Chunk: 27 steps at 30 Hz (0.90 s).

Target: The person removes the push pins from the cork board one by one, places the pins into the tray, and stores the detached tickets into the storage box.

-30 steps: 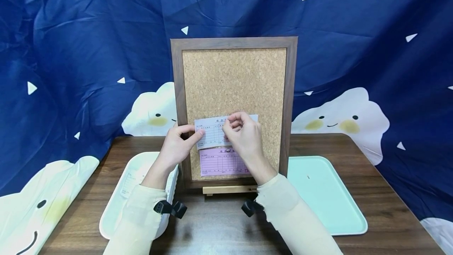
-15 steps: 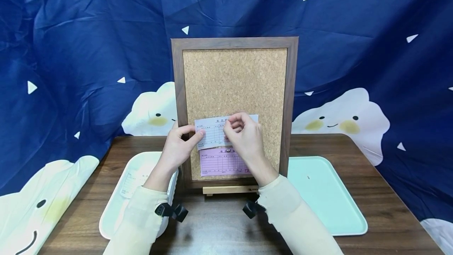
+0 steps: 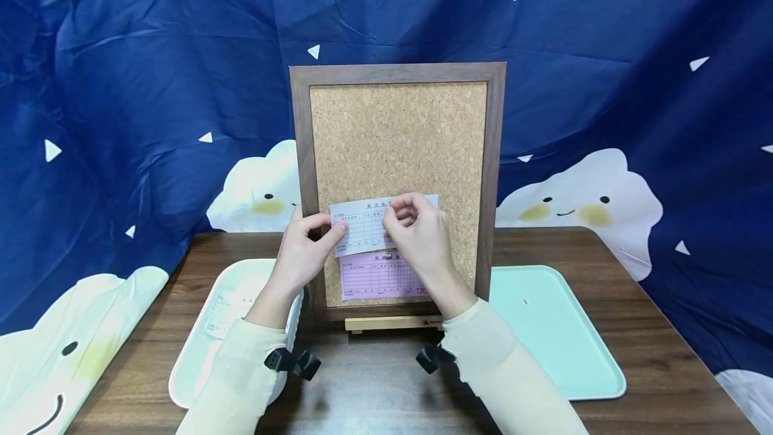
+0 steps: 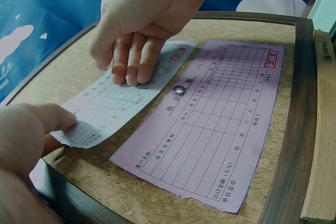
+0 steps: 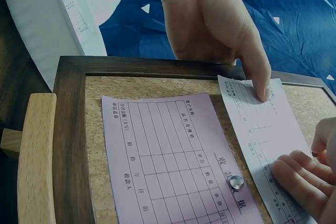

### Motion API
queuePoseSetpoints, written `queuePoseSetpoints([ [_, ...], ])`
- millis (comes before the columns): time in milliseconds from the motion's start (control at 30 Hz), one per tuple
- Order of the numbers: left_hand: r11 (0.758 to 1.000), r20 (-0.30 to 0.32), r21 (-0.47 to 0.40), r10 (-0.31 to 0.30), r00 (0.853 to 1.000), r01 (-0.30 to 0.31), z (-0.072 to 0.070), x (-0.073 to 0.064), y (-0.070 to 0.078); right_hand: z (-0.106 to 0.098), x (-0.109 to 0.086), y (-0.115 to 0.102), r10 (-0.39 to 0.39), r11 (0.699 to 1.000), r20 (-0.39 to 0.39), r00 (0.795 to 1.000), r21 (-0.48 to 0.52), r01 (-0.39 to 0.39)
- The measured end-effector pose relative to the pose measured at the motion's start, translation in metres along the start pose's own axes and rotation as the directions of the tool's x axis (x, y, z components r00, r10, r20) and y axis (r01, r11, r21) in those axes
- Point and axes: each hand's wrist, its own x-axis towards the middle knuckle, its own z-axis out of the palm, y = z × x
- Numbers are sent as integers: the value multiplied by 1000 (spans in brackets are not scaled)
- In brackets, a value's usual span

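A cork board (image 3: 398, 139) in a brown wooden frame stands upright. A pink receipt slip (image 3: 380, 280) is fastened low on it by a clear push pin (image 5: 236, 182). Just above, a pale blue receipt slip (image 3: 359, 223) lies against the cork, its lower edge close to the pink one. My left hand (image 3: 302, 247) pinches the blue slip's left edge, thumb on its front. At the slip's top middle, my right hand (image 3: 419, 230) pinches a small pin-like thing between thumb and forefinger, mostly hidden by the fingertips. The right hand's other fingers rest curled on the paper.
To the left, a white tray (image 3: 184, 371) holds more paper slips (image 3: 222, 314), partly behind the left forearm. A mint green tray (image 3: 555, 327) is on the right, with a tiny speck in it. A light wooden easel ledge (image 3: 386, 323) supports the board.
Both hands keep their places on the blue slip; the right hand's fingertips have shifted very slightly to the right. The slips and trays stay put.
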Motion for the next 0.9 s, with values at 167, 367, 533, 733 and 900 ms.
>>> queuePoseSetpoints([
  [167, 1000, -18, -4, -12, 1000, 12, 0, -1, -1, -1, -1, 0, 2, 1000, 8, 1000, -1, -2],
  [367, 1000, -45, 6, 10, 999, -10, -2, -2, -2, -3, 0, 1, -1, 1000, 15, 1000, -4, 1],
  [533, 1000, -48, -12, 1, 999, -2, -4, -3, 0, -6, 0, 0, 14, 1000, 18, 1000, -10, -14],
  [733, 1000, -73, -22, -3, 997, 2, -5, -4, -1, -8, -1, 3, 13, 1000, 16, 1000, -12, -13],
  [900, 1000, -142, -7, 22, 990, -24, -5, -6, -3, -9, -3, 5, 3, 1000, 15, 1000, 2, -3],
])
